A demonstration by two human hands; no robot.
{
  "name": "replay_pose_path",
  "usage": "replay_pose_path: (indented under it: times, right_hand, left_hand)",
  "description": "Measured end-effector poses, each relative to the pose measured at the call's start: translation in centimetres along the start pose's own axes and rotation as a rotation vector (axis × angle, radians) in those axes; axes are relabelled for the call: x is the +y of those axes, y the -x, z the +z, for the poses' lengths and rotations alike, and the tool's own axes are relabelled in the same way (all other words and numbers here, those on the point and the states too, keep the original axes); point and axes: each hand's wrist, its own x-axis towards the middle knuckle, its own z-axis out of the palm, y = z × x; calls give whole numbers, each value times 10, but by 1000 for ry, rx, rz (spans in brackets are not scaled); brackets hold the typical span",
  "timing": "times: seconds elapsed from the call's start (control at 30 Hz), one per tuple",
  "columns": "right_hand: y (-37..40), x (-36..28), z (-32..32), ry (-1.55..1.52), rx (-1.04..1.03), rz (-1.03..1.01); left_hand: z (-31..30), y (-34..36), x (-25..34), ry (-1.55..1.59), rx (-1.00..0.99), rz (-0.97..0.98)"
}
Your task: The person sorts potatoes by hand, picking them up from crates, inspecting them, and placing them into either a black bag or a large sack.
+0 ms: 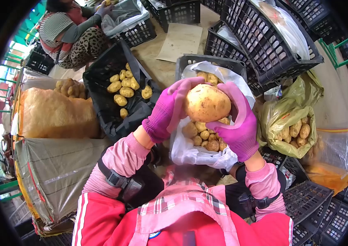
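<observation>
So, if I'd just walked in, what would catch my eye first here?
A large potato is dead centre, held up between the left hand and the right hand, both in bright pink gloves. Just below it, a white bag set in a black crate holds smaller potatoes. At the top left, another person in a striped top sits among more crates.

Yellow-brown potato (206, 103), magenta glove on left hand (170, 110), magenta glove on right hand (239, 123), black crates (264, 45), white bag (190, 153)
</observation>
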Motion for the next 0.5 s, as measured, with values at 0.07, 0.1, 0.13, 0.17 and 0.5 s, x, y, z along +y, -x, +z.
replay_pose_path:
  times: [0.07,0.1,0.13,0.17,0.5]
  right_hand:
    - [-3,-4,0,-59,1,-11]
    - [-4,-3,1,-51,18,-16]
    - [-4,0,3,-42,37,-20]
    - [-4,2,3,-29,58,-23]
    - [-2,-20,4,-302,69,161]
  left_hand:
    - [-2,2,-13,-86,26,36]
    - [1,3,-16,-154,40,54]
    - [4,3,-16,27,25,-20]
    - [7,2,-15,207,23,-95]
    - [-33,-4,17,746,198,-381]
